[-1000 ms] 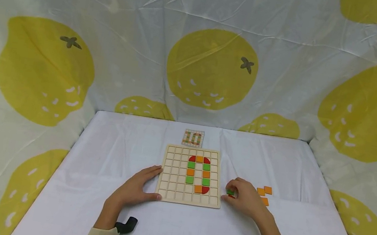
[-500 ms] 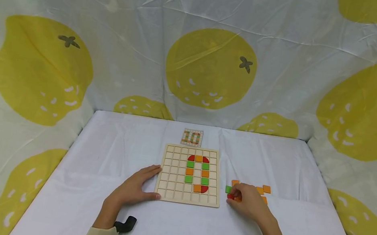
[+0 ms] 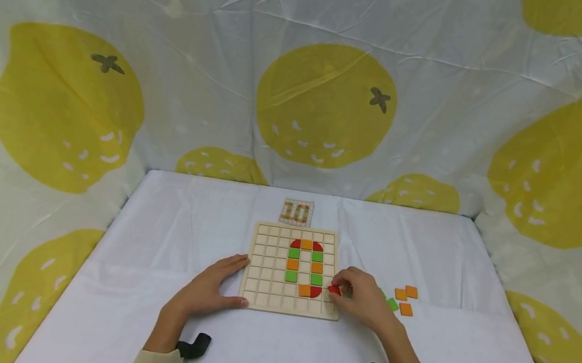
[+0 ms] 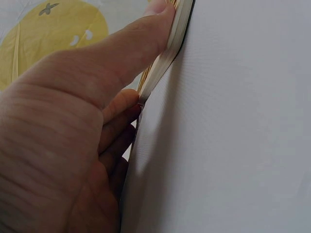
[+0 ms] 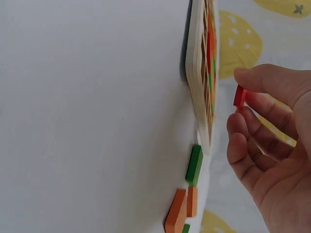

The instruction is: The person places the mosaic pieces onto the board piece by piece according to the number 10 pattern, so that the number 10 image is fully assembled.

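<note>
A pale wooden grid board [image 3: 268, 266] lies on the table, with red, orange and green tiles forming an incomplete ring on its right half. My left hand [image 3: 213, 284] rests against the board's left edge, its fingers extended and the thumb at the near corner. Between thumb and fingertips, my right hand [image 3: 364, 298] pinches a small red tile [image 5: 239, 96] above the board's right edge. An orange tile [image 3: 305, 291] sits slightly askew beside a rounded red tile [image 3: 315, 292] in the ring's bottom row. The held tile's full outline is partly hidden by the fingers.
Right of the board lie loose orange tiles [image 3: 405, 310] and a green tile [image 3: 392, 304], some partly covered by my right hand. A small pattern card [image 3: 296, 212] showing a 10 lies behind the board. Lemon-print cloth [image 3: 327, 105] hangs around the table.
My right hand has gone from the loose tiles leftward to the board's right edge, carrying the red tile it picked up. My left hand stays where it was.
</note>
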Motion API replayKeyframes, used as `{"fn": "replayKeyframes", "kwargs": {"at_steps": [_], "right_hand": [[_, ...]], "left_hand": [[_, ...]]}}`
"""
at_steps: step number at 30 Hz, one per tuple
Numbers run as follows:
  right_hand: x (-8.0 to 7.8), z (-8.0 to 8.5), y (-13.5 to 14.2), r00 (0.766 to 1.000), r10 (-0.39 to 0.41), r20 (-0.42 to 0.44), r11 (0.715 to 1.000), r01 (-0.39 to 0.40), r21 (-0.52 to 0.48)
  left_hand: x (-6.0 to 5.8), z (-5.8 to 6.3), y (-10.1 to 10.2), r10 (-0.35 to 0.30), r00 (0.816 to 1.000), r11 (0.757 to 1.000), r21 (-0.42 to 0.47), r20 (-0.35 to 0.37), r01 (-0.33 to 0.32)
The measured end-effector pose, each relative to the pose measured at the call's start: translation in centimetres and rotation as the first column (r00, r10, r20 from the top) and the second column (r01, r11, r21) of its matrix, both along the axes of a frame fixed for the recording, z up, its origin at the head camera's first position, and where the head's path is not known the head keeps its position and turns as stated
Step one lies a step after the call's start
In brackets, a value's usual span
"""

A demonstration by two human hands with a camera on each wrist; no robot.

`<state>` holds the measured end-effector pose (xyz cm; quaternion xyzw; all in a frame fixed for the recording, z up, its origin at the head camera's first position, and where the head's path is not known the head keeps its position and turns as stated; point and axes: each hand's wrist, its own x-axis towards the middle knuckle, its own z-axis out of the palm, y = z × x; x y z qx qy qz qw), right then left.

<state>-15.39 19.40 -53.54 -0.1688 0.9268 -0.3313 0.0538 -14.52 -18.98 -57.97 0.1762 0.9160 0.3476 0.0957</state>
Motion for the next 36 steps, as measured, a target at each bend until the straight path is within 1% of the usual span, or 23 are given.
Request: {"fn": "replayKeyframes", "kwargs": {"at_steps": [5, 12, 17, 23, 27, 31, 36], "right_hand": [[-0.4, -0.4, -2.2, 0.999, 0.047, 0.011, 0.999, -0.047, -0.021], [-0.8, -0.5, -4.5, 0.994, 0.109, -0.009, 0.993, -0.109, -0.044], [-1.0, -0.8, -5.4, 0.992, 0.123, -0.014, 0.992, -0.123, -0.029], [-1.2, -1.0, -6.2, 0.990, 0.140, 0.022, 0.990, -0.140, -0.022], [-1.3, -0.9, -6.9, 0.987, 0.160, 0.001, 0.987, -0.160, -0.031], [-1.4, -1.1, -7.5, 0.984, 0.177, -0.024, 0.984, -0.178, -0.024], [-1.5, -1.7, -8.2, 0.984, 0.177, -0.011, 0.984, -0.177, 0.015]], "left_hand": [[0.0, 0.0, 0.0, 0.007, 1.000, 1.000, -0.011, 0.002, -0.007], [0.0, 0.0, 0.1, 0.010, 1.000, 1.000, -0.007, -0.007, -0.010], [-0.1, 0.0, 0.2, 0.003, 1.000, 1.000, -0.005, -0.009, -0.003], [-0.1, 0.0, 0.2, 0.001, 1.000, 1.000, -0.009, -0.018, -0.002], [-0.2, -0.1, 0.1, 0.005, 1.000, 1.000, -0.008, -0.015, -0.005], [-0.2, -0.1, 0.0, -0.002, 1.000, 1.000, -0.005, -0.015, 0.002], [-0.2, -0.1, -0.1, -0.001, 1.000, 1.000, -0.005, -0.002, 0.001]]}}
